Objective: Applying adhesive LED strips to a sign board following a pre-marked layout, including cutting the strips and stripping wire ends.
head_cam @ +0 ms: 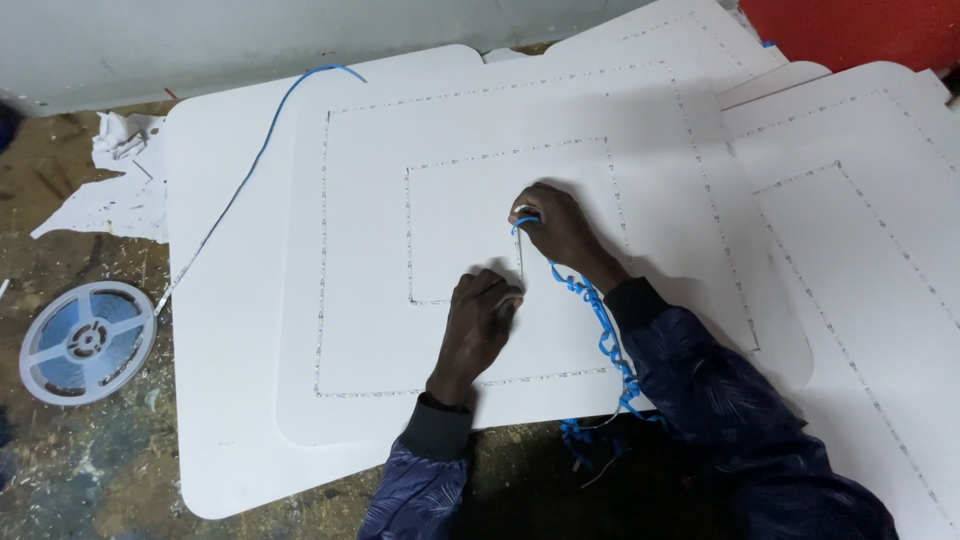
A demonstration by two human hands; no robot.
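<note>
White board (250, 330), blue strip (605, 335).

Dirty, paint-flecked floor (60, 240) carries stacked white boards (240, 330), a strip reel (87, 341) and crumpled paper scraps (122, 135)

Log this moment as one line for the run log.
left hand pressing LED strip onto white board | right hand pinching blue backing tape | reel on floor, left
</note>
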